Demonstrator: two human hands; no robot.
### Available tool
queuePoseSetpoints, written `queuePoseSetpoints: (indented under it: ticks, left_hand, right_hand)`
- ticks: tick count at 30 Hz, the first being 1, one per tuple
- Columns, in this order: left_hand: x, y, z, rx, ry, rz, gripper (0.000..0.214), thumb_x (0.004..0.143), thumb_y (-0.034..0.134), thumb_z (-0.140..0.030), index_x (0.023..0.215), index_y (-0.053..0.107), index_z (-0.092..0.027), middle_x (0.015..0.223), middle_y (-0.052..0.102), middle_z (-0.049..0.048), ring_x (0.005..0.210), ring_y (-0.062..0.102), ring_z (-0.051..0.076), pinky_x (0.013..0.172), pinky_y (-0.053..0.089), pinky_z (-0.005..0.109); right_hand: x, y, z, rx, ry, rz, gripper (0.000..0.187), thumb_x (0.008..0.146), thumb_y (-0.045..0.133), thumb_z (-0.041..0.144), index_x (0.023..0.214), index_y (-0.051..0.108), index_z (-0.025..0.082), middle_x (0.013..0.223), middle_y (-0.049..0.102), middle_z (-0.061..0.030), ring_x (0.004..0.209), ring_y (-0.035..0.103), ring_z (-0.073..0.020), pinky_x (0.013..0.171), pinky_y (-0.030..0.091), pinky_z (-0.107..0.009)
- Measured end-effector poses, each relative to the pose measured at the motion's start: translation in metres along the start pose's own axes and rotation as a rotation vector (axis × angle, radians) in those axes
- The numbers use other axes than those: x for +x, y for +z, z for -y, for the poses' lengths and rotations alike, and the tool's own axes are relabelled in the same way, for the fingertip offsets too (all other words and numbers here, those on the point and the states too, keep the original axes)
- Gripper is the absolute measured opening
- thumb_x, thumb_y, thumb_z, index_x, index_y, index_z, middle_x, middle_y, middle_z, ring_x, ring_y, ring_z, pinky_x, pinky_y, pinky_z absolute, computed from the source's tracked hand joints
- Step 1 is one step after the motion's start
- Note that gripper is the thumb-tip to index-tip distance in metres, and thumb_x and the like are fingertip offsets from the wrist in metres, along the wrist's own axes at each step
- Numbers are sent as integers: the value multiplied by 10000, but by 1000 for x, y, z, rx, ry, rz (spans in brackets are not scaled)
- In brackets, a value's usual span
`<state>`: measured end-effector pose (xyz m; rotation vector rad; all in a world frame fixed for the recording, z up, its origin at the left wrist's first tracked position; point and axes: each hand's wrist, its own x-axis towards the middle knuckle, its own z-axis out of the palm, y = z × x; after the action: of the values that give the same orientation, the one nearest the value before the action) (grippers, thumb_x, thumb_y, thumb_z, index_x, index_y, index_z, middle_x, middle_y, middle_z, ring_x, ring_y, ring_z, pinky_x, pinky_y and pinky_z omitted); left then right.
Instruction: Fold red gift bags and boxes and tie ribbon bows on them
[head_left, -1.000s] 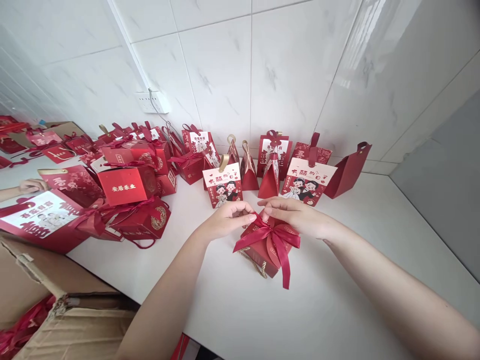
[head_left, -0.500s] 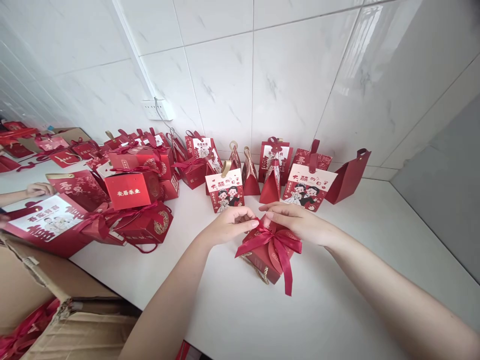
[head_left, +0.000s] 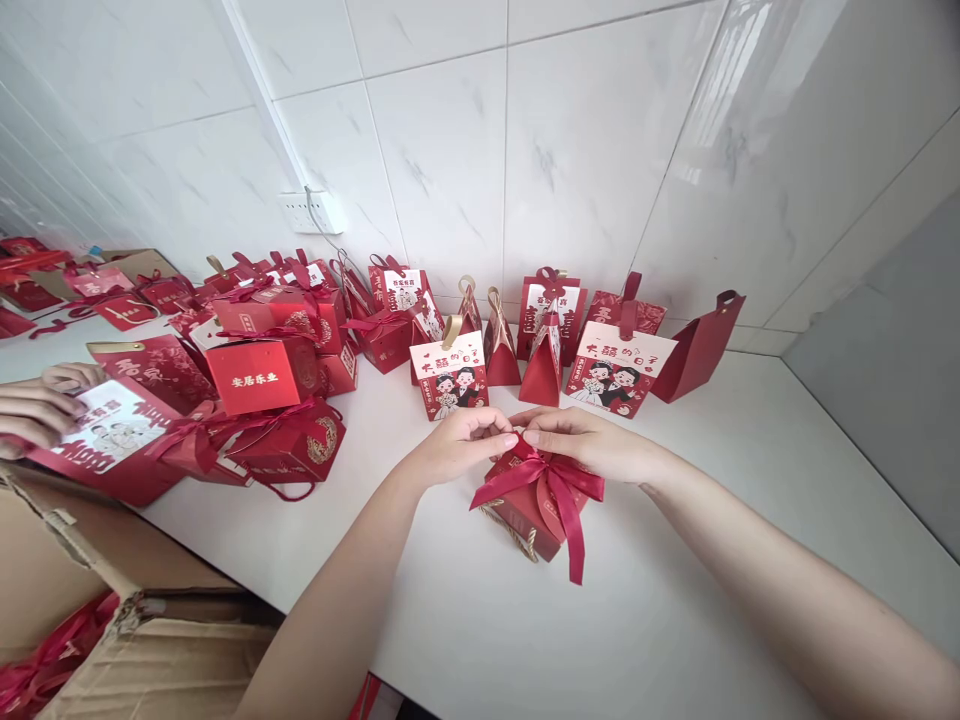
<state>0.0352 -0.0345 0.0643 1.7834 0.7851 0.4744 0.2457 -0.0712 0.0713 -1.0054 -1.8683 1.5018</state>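
A small red gift box (head_left: 525, 510) stands on the white table in front of me, with a gold rope handle (head_left: 512, 537) hanging at its lower left. Across its top lies a dark red ribbon bow (head_left: 559, 487), its tails spread left, right and down. My left hand (head_left: 469, 445) pinches at the top of the box behind the bow, thumb and fingers together. From the other side my right hand (head_left: 589, 440) pinches the same spot, its thumb close to the left thumb. What lies between the fingertips looks like part of the ribbon, mostly hidden.
Several red gift boxes (head_left: 619, 365) stand in a row along the tiled wall. A pile of red boxes (head_left: 262, 375) is at the left. Another person's hand (head_left: 45, 410) holds a red and white box (head_left: 112, 440). An open cardboard box (head_left: 165, 670) is at the lower left.
My right fingers have closed in toward my left fingertips at the box top. At the left, the other person's hand has moved onto the red and white box.
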Motion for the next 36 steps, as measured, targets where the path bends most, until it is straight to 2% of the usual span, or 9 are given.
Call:
queuePoseSetpoints:
  ticks: [4,7,13,18,23,26,29,32,36]
  left_hand:
    - [0,-1,-1,2,-6,-8,248,846,560,-396,797,578,-154,765,543,0,716,509,120,682,400,260]
    - [-1,-1,-1,3,-16,-3,261,842,561,-409,790,576,-154,756,549,5,707,513,122,669,399,260]
    - [-1,1,-2,-5,-37,-9,247,833,568,-388,738,555,-160,730,527,-7,681,493,113,656,386,259]
    - [-1,3,-2,9,-35,-2,204,832,559,-356,755,572,-167,692,527,-12,641,493,114,633,378,264]
    - [3,3,3,16,-21,-37,231,855,500,-346,716,541,-166,689,512,-7,661,491,123,646,377,264]
    - [4,6,2,33,7,-64,330,884,452,-417,683,514,-163,653,463,-13,635,445,116,622,350,261]
    - [4,13,-1,90,-3,-66,333,841,531,-461,697,536,-161,656,440,-24,611,396,102,574,301,250]
    - [4,17,-1,109,-45,-99,287,812,566,-420,688,539,-162,658,432,-27,609,385,100,564,281,248]
    - [5,10,4,-9,-29,-139,218,820,473,-291,645,494,-163,644,461,-15,645,423,120,628,330,263]
  right_hand:
    - [-3,-9,-5,-129,41,-42,347,854,548,545,884,698,233,1366,513,-35,1248,469,-258,1050,356,-405]
    - [-6,-12,-6,-222,15,-66,294,838,585,513,885,702,247,1381,496,-39,1300,421,-275,1076,313,-446]
    - [-12,-4,2,-527,-85,-229,161,849,577,361,797,686,255,1312,548,-35,1244,468,-264,1007,383,-441]
    - [-11,3,4,-693,-232,-193,135,849,561,265,725,607,235,1174,612,-61,1138,531,-256,940,431,-422]
    - [-12,1,3,-646,-137,-209,87,883,517,314,861,547,235,1022,634,-59,918,585,-220,791,459,-373]
    - [-13,-2,2,-609,-93,-222,141,876,532,378,896,531,239,987,633,-39,906,578,-212,773,443,-347]
    - [-11,-4,-2,-575,-82,-206,148,863,548,381,878,528,236,991,637,-30,889,580,-202,771,432,-332]
    - [-9,-6,-4,-536,-85,-204,178,860,551,404,842,525,229,1026,633,-31,902,579,-200,783,428,-331]
    - [-14,-15,5,-544,-57,-319,291,894,471,512,856,547,234,1002,629,-30,885,574,-204,765,430,-338]
